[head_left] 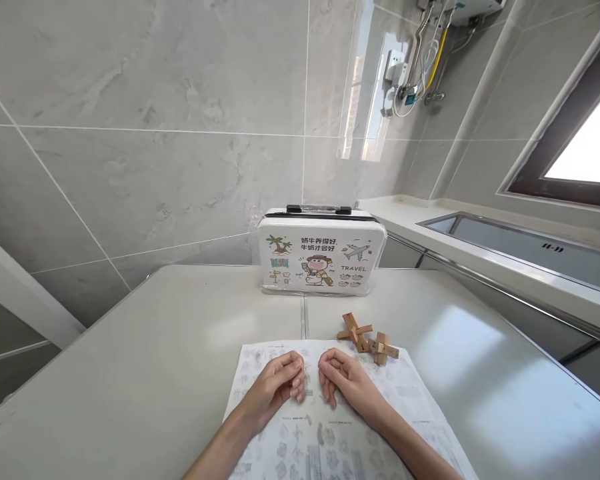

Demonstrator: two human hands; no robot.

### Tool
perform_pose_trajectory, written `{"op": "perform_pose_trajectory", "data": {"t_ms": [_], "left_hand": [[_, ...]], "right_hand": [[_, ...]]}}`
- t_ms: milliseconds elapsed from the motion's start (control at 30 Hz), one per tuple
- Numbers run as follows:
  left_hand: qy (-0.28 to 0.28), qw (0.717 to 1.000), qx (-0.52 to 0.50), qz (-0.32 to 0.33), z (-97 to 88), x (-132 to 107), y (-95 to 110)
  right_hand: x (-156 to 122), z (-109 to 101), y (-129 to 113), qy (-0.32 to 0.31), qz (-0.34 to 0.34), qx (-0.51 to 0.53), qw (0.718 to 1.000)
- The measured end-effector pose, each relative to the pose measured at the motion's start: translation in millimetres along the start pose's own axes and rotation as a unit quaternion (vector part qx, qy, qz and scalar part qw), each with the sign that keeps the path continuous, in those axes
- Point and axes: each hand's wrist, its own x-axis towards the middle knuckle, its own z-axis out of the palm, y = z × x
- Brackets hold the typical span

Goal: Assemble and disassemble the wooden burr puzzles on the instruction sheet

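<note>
My left hand (pixel 276 381) rests on a large printed sheet (pixel 300 448), its fingers loosely curled in and nothing seen in them. Facing it across a small gap, my right hand (pixel 343 377) lies on the same sheet with its fingers also curled and no object showing. Just beyond the right hand are two wooden interlocking puzzles of crossed sticks. The one marked 1 (pixel 353 331) leans at the sheet's far edge, and the one marked 2 (pixel 381 349) sits beside it, nearer me. Neither hand touches them. Faint diagrams and small text cover the sheet.
A small white case (pixel 325 257) with cartoon prints and a black handle stands at the back of the white table (pixel 130 373), near the tiled wall. To the right runs a counter with a sink (pixel 525 250). Pipes and a socket (pixel 393 65) are on the wall above.
</note>
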Motion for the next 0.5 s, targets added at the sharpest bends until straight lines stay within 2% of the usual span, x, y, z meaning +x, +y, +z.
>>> {"op": "perform_pose_trajectory", "data": {"t_ms": [500], "left_hand": [[-0.006,1.0,0.013,0.003,-3.9,0.3,0.8]], "right_hand": [[0.7,-2.8,-7.7,-0.006,0.018,0.004,1.0]]}}
